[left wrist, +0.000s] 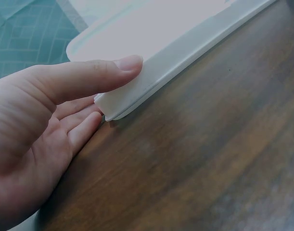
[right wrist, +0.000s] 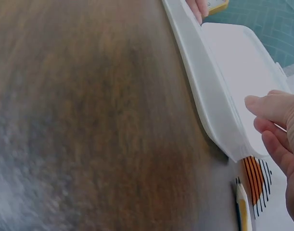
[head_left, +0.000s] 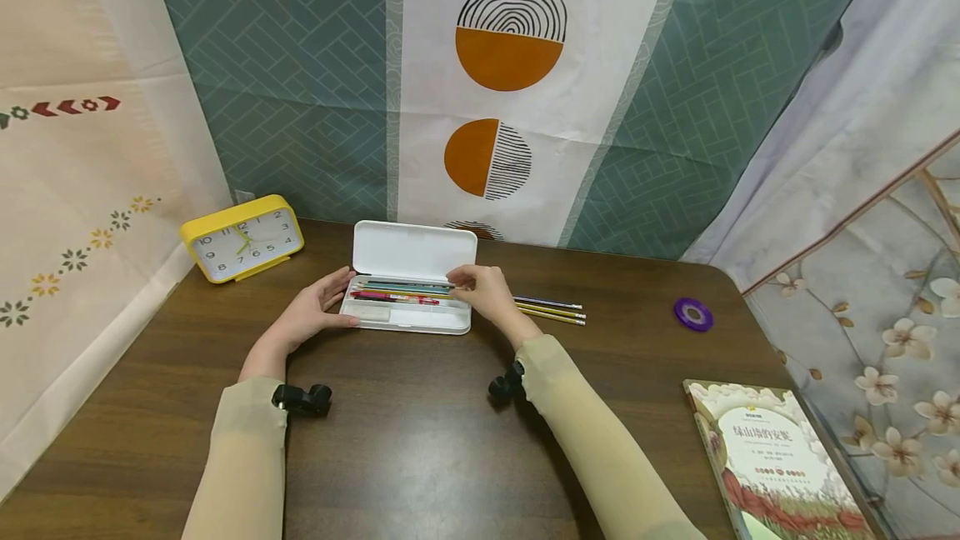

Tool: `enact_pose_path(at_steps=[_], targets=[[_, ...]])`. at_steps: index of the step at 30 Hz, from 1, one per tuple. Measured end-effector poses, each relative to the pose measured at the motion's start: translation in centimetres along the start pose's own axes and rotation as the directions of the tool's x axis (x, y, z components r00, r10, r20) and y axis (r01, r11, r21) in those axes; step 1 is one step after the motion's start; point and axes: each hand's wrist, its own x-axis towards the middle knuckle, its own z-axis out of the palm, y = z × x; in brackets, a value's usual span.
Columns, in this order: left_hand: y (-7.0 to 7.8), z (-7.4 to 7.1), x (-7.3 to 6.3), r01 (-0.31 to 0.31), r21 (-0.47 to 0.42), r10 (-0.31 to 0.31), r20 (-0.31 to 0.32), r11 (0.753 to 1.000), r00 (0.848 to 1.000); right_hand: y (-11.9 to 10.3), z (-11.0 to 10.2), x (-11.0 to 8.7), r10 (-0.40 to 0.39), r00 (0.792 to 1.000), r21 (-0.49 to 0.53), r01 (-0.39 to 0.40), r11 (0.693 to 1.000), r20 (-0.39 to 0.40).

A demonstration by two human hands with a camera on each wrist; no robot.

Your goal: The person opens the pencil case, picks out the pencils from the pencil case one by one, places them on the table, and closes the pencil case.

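A white pencil case (head_left: pixel 431 320) stands with its lid (head_left: pixel 412 248) raised. Inside lie several pencils (head_left: pixel 408 284), a red pen (head_left: pixel 369 295) and a whitish block (head_left: pixel 369 312) at the front left. My left hand (head_left: pixel 313 308) holds the case's left end, thumb on the front wall and fingers round the end, as the left wrist view shows. Over the right end hovers my right hand (head_left: pixel 483 286), thumb (right wrist: pixel 260 103) and fingers bent loosely near the pencil ends. In the right wrist view no object shows between them; the case's inside is hidden there.
Several loose pencils (head_left: pixel 551 311) lie on the table right of the case. A yellow clock (head_left: pixel 243 240) stands at the back left. Farther right are a purple ring-shaped roll (head_left: pixel 693 314) and a book (head_left: pixel 780 457). A patterned cloth (head_left: pixel 487 148) hangs behind the table.
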Motion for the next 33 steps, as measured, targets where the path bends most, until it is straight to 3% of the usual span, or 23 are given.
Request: enact_pose_path(at_steps=[19, 33], targets=[[0.20, 0.02, 0.07, 0.003, 0.005, -0.003, -0.003, 1.000, 1.000, -0.39, 0.36, 0.16, 0.010, 0.994, -0.144, 0.006, 0.990, 0.109], [0.25, 0.01, -0.06, 0.003, -0.002, -0.003, 0.000, 1.000, 1.000, -0.65, 0.47, 0.18, 0.004, 0.990, -0.166, 0.019, 0.986, 0.142]])
